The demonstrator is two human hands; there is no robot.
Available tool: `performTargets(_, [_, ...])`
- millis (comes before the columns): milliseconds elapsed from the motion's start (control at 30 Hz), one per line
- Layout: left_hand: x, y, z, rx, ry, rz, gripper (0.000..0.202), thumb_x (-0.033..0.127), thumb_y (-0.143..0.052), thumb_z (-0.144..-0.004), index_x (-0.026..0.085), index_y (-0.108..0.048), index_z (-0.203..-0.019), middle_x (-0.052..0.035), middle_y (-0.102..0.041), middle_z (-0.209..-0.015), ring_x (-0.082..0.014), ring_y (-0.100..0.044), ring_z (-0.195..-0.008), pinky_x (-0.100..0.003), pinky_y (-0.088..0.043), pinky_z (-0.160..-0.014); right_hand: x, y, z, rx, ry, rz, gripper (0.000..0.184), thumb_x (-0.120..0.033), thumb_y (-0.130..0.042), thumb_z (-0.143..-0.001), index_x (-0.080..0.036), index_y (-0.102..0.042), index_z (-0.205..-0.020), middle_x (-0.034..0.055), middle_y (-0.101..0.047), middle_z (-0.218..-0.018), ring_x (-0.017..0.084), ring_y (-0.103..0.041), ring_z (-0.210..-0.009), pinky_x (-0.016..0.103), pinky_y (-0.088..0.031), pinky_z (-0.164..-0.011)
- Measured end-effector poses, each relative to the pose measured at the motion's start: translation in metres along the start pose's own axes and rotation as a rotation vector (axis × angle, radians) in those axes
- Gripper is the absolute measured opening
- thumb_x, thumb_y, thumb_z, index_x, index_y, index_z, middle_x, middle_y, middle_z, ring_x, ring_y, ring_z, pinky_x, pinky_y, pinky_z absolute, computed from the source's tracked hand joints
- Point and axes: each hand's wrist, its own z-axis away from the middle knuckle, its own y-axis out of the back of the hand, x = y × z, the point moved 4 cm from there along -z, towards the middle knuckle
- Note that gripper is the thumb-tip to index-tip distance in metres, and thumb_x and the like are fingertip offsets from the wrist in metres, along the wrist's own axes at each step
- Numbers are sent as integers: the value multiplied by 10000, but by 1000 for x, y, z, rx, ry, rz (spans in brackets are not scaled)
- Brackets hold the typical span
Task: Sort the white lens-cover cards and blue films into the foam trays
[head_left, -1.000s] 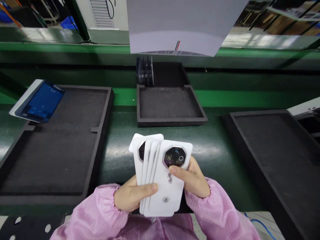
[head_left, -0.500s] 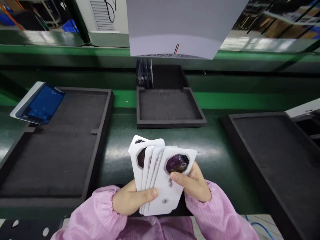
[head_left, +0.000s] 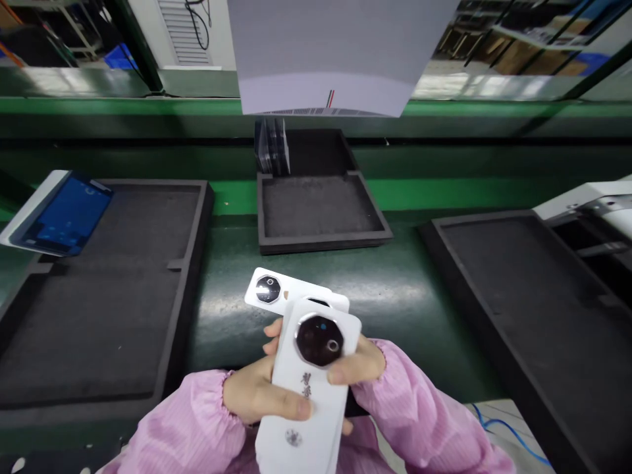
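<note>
Panels (head_left: 323, 403) seemingly apart from tray edges (head_left: 326, 241)

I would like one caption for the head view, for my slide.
Left hand and right hand grip overlapping white panels at a green worktable, near dark trays.

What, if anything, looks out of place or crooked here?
A white panel pokes out crosswise behind the white stack in the left hand and right hand; the stack itself points lengthwise, so that panel looks askew. A blue screen also slants over the far corner of the left tray. I see no spill.
</note>
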Motion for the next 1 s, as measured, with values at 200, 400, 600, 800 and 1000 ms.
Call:
performTargets(200, [4, 16, -5, 400, -214, -214, 235, 225, -696, -729, 150, -644, -946, -55, -708, -797, -156, -660, -670, -228, -522, -579, -3, 16, 2, 267, 143, -54, 381, -262, -719, -683, -217, -599, -1043, 37, -641, -1050, 206, -598, -1001, 362, -477, -893])
performTargets(400, [6, 16, -3, 314, -198, -85, 263, 272, -660, -767, 144, -653, -996, -91, -709, -842, -193, -667, -723, -278, -528, -633, -3, 11, 2, -24, 35, -293, 460, -228, -730, -645, -186, -578, -1077, 39, -662, -970, 213, -628, -908, 396, -479, -859])
performTargets(600, [9, 16, -4, 359, -210, 20, 291, 244, -634, -789, 169, -647, -1071, -117, -701, -986, -253, -663, -877, -338, -531, -731, -2, 17, -1, 168, 91, -303, 388, -210, -711, -683, -206, -595, -1053, 40, -666, -1010, 212, -624, -961, 393, -474, -879])
performTargets(800, [15, 22, -4, 493, -234, -97, 288, 202, -643, -783, 160, -651, -1067, -119, -691, -1049, -264, -647, -945, -343, -526, -773, -6, 29, -1, 321, 105, -302, 320, -215, -710, -693, -212, -620, -1000, 29, -680, -981, 197, -645, -896, 381, -485, -862])
performTargets(1000, [19, 24, -4, 442, -154, 3, 319, 144, -634, -779, 158, -632, -1098, -122, -675, -1096, -275, -640, -974, -364, -525, -800, -2, 43, -5, 386, 3, -335, 255, -261, -721, -684, -167, -643, -908, 30, -701, -851, 190, -661, -802, 354, -503, -793])
